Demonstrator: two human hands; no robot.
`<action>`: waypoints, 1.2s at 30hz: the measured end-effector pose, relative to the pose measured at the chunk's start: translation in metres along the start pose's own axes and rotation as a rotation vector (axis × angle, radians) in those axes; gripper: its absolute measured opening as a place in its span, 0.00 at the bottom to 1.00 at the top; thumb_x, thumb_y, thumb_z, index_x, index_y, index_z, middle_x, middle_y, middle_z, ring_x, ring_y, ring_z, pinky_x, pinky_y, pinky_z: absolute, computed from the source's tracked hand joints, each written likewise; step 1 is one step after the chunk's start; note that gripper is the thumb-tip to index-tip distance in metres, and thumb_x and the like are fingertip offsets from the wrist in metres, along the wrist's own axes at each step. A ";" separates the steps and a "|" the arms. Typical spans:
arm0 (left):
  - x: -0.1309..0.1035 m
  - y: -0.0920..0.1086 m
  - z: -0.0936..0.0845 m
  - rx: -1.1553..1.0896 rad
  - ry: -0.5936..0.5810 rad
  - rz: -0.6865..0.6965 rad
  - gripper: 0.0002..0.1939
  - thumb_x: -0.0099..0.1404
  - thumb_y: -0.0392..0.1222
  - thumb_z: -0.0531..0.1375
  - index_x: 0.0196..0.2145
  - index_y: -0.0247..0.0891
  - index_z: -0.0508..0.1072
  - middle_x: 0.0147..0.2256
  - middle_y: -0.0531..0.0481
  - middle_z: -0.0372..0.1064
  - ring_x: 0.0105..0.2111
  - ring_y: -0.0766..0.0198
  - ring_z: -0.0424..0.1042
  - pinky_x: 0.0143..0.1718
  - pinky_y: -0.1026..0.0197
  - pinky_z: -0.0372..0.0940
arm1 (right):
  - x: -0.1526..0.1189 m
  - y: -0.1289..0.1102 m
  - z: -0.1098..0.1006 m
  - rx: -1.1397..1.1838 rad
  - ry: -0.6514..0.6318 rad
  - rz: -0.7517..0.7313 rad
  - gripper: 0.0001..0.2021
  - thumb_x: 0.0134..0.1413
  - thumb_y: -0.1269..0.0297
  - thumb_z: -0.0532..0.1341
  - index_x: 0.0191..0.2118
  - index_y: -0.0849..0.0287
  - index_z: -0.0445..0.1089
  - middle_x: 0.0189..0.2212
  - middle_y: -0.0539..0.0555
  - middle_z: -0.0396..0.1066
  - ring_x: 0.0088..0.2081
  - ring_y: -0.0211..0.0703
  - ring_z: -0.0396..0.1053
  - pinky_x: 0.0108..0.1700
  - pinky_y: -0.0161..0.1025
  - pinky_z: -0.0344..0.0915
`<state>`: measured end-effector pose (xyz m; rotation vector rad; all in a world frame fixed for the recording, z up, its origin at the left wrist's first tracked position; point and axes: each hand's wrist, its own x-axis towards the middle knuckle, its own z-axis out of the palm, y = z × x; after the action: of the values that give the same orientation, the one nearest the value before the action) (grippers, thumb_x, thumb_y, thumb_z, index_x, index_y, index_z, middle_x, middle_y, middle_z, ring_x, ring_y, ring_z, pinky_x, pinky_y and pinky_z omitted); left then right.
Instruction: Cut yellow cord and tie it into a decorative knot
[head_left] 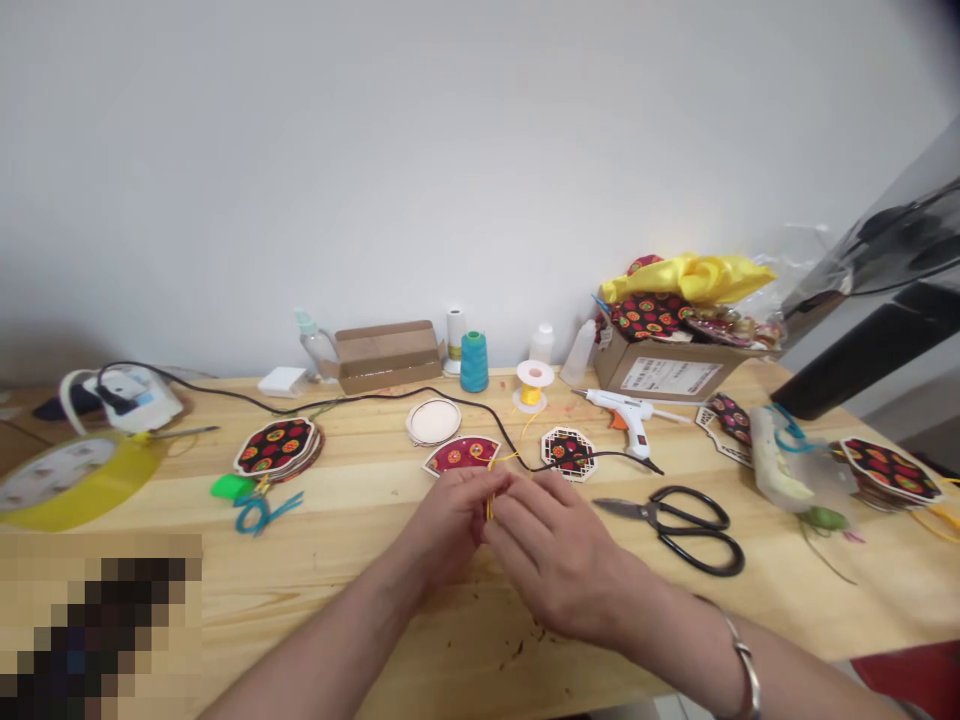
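My left hand (456, 508) and my right hand (551, 545) meet over the table, fingertips pinched together. Between them runs a yellow cord (490, 500), part of it hidden by my fingers. The cord trails up toward a spool of yellow cord (532, 390). Just beyond my left hand lies a red fan-shaped piece (457, 455) with a flower print and pale edge. An octagonal patterned piece with a lattice rim (568, 453) lies beyond my right hand. Black-handled scissors (675, 520) rest to the right of it.
A white glue gun (622, 412) with a black cable lies behind the scissors. A cardboard box (645, 370) heaped with fabric stands at the back right. A teal thread cone (474, 362) is by the wall. Stacked patterned pieces (276, 448) and yellow tape (97, 490) lie at left.
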<state>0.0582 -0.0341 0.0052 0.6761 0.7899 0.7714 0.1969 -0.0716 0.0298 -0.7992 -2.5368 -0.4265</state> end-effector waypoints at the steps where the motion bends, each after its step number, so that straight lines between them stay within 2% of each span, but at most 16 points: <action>1: 0.001 0.000 -0.001 -0.007 0.005 -0.001 0.11 0.55 0.44 0.62 0.27 0.30 0.72 0.23 0.46 0.71 0.23 0.65 0.70 0.23 0.67 0.61 | -0.002 -0.005 0.000 -0.018 -0.001 -0.014 0.12 0.56 0.77 0.48 0.30 0.64 0.67 0.27 0.56 0.66 0.32 0.44 0.60 0.38 0.45 0.56; 5: 0.005 -0.001 -0.002 -0.076 0.038 0.043 0.09 0.57 0.42 0.60 0.26 0.32 0.69 0.23 0.47 0.71 0.23 0.66 0.70 0.26 0.66 0.63 | -0.011 -0.017 0.007 -0.039 -0.037 -0.001 0.11 0.55 0.77 0.49 0.30 0.63 0.67 0.27 0.57 0.66 0.31 0.45 0.60 0.36 0.46 0.56; 7: 0.005 -0.001 -0.002 -0.110 0.056 0.045 0.09 0.59 0.42 0.59 0.28 0.33 0.68 0.23 0.48 0.71 0.21 0.68 0.69 0.24 0.67 0.62 | -0.016 -0.022 0.011 -0.035 -0.052 0.015 0.11 0.55 0.77 0.48 0.31 0.64 0.66 0.28 0.57 0.66 0.32 0.46 0.60 0.35 0.45 0.55; 11: 0.004 0.002 -0.001 -0.123 0.073 0.006 0.09 0.61 0.42 0.57 0.32 0.32 0.69 0.25 0.47 0.71 0.19 0.70 0.67 0.21 0.68 0.60 | -0.026 -0.028 0.016 0.009 -0.087 0.057 0.11 0.55 0.77 0.48 0.29 0.62 0.65 0.27 0.56 0.65 0.30 0.44 0.59 0.33 0.44 0.53; 18: 0.002 0.008 0.001 -0.095 0.105 -0.047 0.07 0.60 0.37 0.54 0.34 0.31 0.70 0.28 0.43 0.70 0.24 0.66 0.69 0.25 0.64 0.64 | -0.046 -0.039 0.026 0.053 -0.140 0.153 0.08 0.55 0.75 0.50 0.30 0.61 0.64 0.27 0.55 0.64 0.30 0.45 0.59 0.34 0.44 0.54; 24: 0.005 0.002 -0.001 -0.149 0.064 -0.034 0.08 0.63 0.36 0.53 0.31 0.30 0.69 0.20 0.54 0.58 0.16 0.76 0.56 0.18 0.71 0.53 | -0.050 -0.045 0.026 0.085 -0.104 0.149 0.07 0.56 0.73 0.51 0.31 0.60 0.65 0.26 0.55 0.65 0.30 0.44 0.59 0.33 0.43 0.55; 32: 0.006 0.004 -0.003 -0.154 0.073 -0.019 0.09 0.65 0.37 0.52 0.30 0.30 0.66 0.19 0.58 0.52 0.15 0.79 0.47 0.16 0.73 0.45 | -0.047 -0.050 0.028 0.116 -0.104 0.167 0.09 0.57 0.73 0.50 0.30 0.60 0.65 0.26 0.56 0.66 0.30 0.44 0.61 0.33 0.43 0.59; 36: 0.005 0.004 -0.004 -0.107 0.080 0.032 0.09 0.62 0.41 0.55 0.27 0.33 0.63 0.18 0.60 0.50 0.15 0.79 0.44 0.16 0.73 0.41 | -0.058 -0.031 0.022 0.077 0.002 0.248 0.10 0.57 0.72 0.49 0.37 0.60 0.66 0.30 0.57 0.69 0.34 0.45 0.65 0.37 0.43 0.63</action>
<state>0.0558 -0.0268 0.0046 0.5666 0.8058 0.8681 0.2138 -0.1140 -0.0223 -1.0656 -2.3960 -0.2460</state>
